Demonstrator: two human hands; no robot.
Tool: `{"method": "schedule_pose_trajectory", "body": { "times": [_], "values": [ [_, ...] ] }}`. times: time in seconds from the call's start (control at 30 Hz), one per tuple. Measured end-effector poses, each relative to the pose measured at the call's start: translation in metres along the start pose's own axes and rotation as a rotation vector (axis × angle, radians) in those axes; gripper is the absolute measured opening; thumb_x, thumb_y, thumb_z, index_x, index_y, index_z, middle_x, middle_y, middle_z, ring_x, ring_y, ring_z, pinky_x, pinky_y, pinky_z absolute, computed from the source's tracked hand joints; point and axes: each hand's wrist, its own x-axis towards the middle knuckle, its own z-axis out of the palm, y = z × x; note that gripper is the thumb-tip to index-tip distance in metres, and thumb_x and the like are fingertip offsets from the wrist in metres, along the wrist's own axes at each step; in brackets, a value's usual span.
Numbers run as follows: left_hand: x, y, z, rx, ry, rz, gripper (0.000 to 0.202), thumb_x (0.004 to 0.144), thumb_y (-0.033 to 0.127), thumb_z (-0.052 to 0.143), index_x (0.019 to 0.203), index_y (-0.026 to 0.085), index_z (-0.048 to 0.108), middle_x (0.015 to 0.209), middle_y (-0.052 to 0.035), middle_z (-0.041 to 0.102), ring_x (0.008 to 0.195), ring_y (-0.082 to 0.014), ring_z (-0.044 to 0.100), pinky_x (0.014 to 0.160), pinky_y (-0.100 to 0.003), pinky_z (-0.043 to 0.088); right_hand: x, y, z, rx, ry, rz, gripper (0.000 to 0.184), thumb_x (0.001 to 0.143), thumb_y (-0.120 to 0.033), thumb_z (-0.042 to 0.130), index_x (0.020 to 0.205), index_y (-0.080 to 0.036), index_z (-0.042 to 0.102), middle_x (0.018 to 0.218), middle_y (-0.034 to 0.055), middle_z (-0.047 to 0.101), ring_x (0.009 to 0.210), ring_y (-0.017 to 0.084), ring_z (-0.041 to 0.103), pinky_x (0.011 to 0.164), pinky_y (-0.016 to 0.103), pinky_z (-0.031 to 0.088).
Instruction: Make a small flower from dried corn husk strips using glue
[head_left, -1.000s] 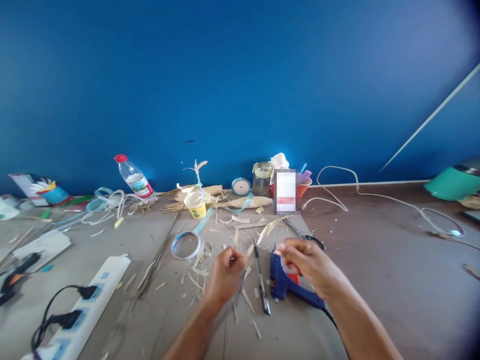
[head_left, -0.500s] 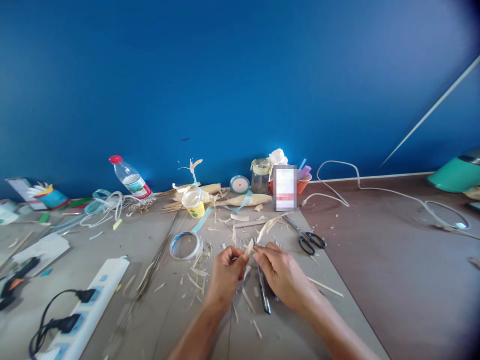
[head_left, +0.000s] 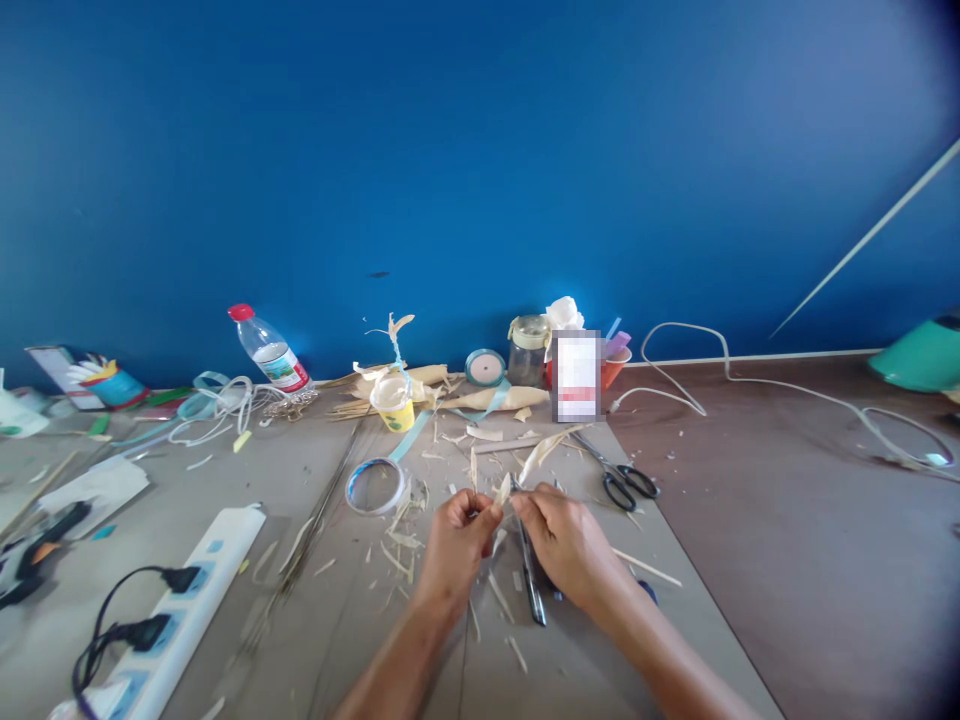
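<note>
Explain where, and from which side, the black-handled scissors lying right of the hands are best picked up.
Take the scissors by the black handle loops, probably coming from the near right. They lie flat on the table, loops nearest the person, blades pointing away to the far left, so the loops are the safe, reachable part. The right hand, pinching a pale strip, is closest.

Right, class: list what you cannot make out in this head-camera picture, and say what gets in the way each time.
Head view:
The pale strip pinched between left hand and right hand: fingers cover most of it.
The white box: face blurred out.
The teal object: cut off by the right edge.
The blue object: mostly under the right wrist.
The power strip: cut by the bottom edge.
</note>
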Motion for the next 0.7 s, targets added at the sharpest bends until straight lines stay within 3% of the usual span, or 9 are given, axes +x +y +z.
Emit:
{"method": "schedule_pose_trajectory", "body": {
  "times": [0.13,0.3,0.53,0.7],
  "values": [
    [0.0007,0.0008,-0.0003,-0.071,-0.003,-0.016,0.030,0.065,0.035,0.068,0.062,0.016,0.045,0.049,0.0099,0.033,0.039,-0.0022,0.028,0.042,-0.018,0.023,0.0019,0.0049,0.0004,0.032,-0.008,-0.006,0.034,0.090,-0.030,0.032,0.073,-0.019,0.060,0.074,0.0041,0.059,0.066,0.015,0.057,0.063,0.023,0.038],
    [0.0033,0.0017,-0.0034,-0.110,0.023,-0.023,0.031,0.062,0.037,0.069,0.063,0.016,0.046,0.049,0.0102,0.034,0.037,-0.0017,0.027,0.041,-0.018,0.023,0.0017,0.0095,0.0014,0.048,-0.025,-0.043,0.031,0.083,-0.013,0.033,0.095,-0.017,0.061,0.086,0.0069,0.059,0.079,0.016,0.058,0.068,0.022,0.040],
    [0.0045,0.0011,-0.0029,-0.091,0.041,-0.036,0.031,0.061,0.036,0.069,0.063,0.017,0.045,0.048,0.0104,0.034,0.037,-0.0018,0.026,0.041,-0.019,0.023,-0.0021,0.0027,-0.0051,-0.022,-0.002,-0.019,0.027,0.081,-0.017,0.036,0.060,-0.019,0.053,0.064,0.0007,0.054,0.056,0.012,0.049,0.056,0.022,0.033],
    [0.0046,-0.0011,-0.0037,-0.063,0.036,-0.028,0.030,0.063,0.036,0.068,0.064,0.017,0.045,0.048,0.0100,0.035,0.037,-0.0022,0.028,0.041,-0.019,0.024,-0.0033,0.0010,-0.0061,-0.066,0.035,-0.015,0.026,0.081,-0.018,0.036,0.057,-0.019,0.048,0.059,0.0003,0.053,0.052,0.011,0.045,0.053,0.022,0.028]
  ]
}}
